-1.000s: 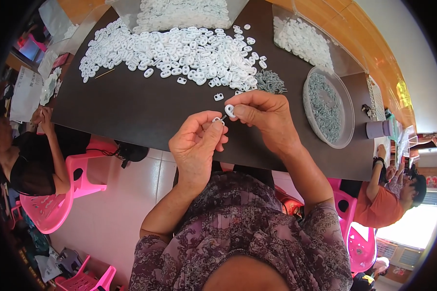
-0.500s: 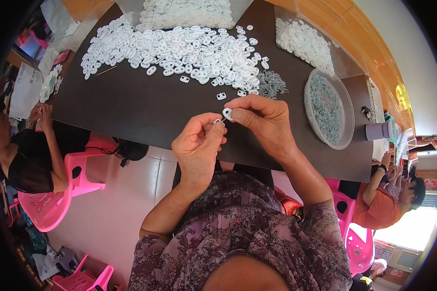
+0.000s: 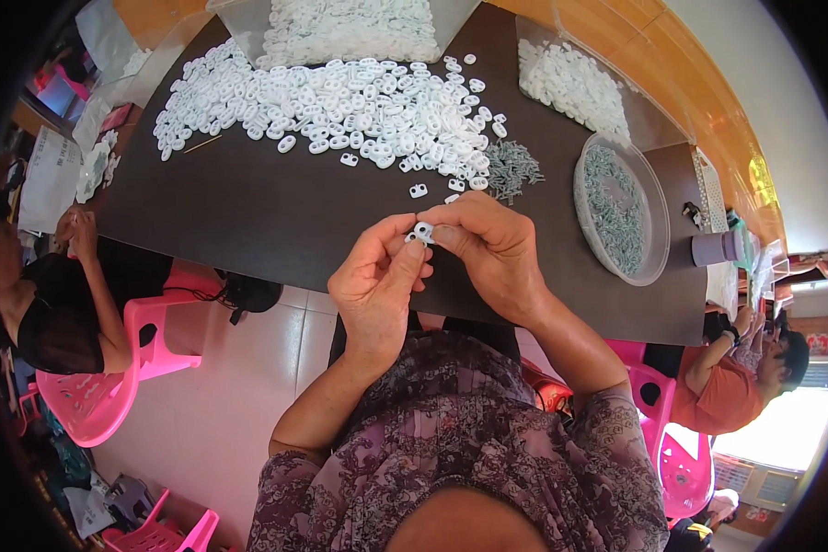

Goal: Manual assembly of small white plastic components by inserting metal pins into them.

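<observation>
A small white plastic piece (image 3: pixel 423 230) with two holes is pinched between the fingertips of both my hands, just above the near edge of a dark table (image 3: pixel 248 221). My left hand (image 3: pixel 377 281) grips it from the left and my right hand (image 3: pixel 492 248) from the right. A big heap of the same white pieces (image 3: pixel 340 101) lies spread across the far half of the table. A small pile of grey metal springs or screws (image 3: pixel 511 170) sits just beyond my right hand. Three loose white pieces (image 3: pixel 419 190) lie close in front of my fingers.
A round clear dish (image 3: pixel 621 207) of grey metal parts stands at the right. Clear bags of white pieces (image 3: pixel 570 83) lie at the back. A person in black sits on a pink chair (image 3: pixel 101 386) at left; another person in orange (image 3: pixel 731 386) sits at right.
Both hands have stayed together at the table's near edge, fingers shifting slightly around the white piece. Nothing on the table has moved.
</observation>
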Demonstrator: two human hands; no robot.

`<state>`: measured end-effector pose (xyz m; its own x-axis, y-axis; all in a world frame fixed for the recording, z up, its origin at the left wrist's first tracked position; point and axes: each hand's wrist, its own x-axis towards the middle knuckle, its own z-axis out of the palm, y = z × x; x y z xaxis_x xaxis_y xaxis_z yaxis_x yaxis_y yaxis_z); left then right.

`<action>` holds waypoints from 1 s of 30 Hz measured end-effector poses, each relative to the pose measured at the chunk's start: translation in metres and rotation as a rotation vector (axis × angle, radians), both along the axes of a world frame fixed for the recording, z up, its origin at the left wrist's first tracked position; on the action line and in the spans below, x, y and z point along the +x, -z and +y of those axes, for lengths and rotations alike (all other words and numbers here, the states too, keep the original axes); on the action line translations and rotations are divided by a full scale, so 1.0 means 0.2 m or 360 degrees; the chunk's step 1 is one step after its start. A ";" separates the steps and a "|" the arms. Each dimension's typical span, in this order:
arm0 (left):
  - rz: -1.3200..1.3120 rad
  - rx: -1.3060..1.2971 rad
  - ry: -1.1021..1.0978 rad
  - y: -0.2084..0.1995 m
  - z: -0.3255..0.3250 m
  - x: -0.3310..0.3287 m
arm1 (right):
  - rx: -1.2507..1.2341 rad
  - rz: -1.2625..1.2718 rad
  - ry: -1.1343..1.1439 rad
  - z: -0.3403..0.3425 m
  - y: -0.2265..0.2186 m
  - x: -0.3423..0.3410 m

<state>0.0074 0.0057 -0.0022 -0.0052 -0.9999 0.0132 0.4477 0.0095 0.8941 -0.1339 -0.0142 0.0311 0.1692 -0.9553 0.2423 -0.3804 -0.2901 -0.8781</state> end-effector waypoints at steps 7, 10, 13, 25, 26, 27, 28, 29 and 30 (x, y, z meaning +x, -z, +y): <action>0.0045 -0.0038 0.0041 0.00 0.00 0.00 | 0.0086 -0.0200 0.0103 0.02 0.02 0.03; 0.0031 -0.0052 0.0076 0.01 0.00 0.01 | 0.0062 -0.0207 0.0107 0.02 0.03 0.02; -0.0043 -0.0037 0.0098 0.00 0.01 0.01 | -0.0024 -0.0179 0.0096 0.01 0.04 0.01; -0.0059 -0.0030 0.0104 0.01 0.01 0.02 | 0.0039 -0.0191 0.0066 0.01 0.05 0.00; -0.0059 -0.0029 0.0104 0.01 0.01 0.02 | 0.0060 -0.0220 0.0080 0.01 0.05 0.01; -0.0070 -0.0024 0.0106 0.01 0.01 0.02 | 0.0061 -0.0220 0.0080 0.01 0.05 0.01; -0.0082 -0.0019 0.0107 0.01 0.01 0.02 | 0.0062 -0.0210 0.0082 0.01 0.05 0.01; -0.0081 -0.0019 0.0107 0.01 0.01 0.02 | 0.0062 -0.0200 0.0083 0.01 0.05 0.01; -0.0081 -0.0030 0.0119 0.01 0.01 0.03 | 0.0063 -0.0199 0.0082 0.01 0.05 0.01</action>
<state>0.0124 0.0069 -0.0051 -0.0807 -0.9963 0.0301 0.4016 -0.0049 0.9158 -0.1321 -0.0114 0.0218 0.0905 -0.9712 0.2205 -0.2806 -0.2373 -0.9300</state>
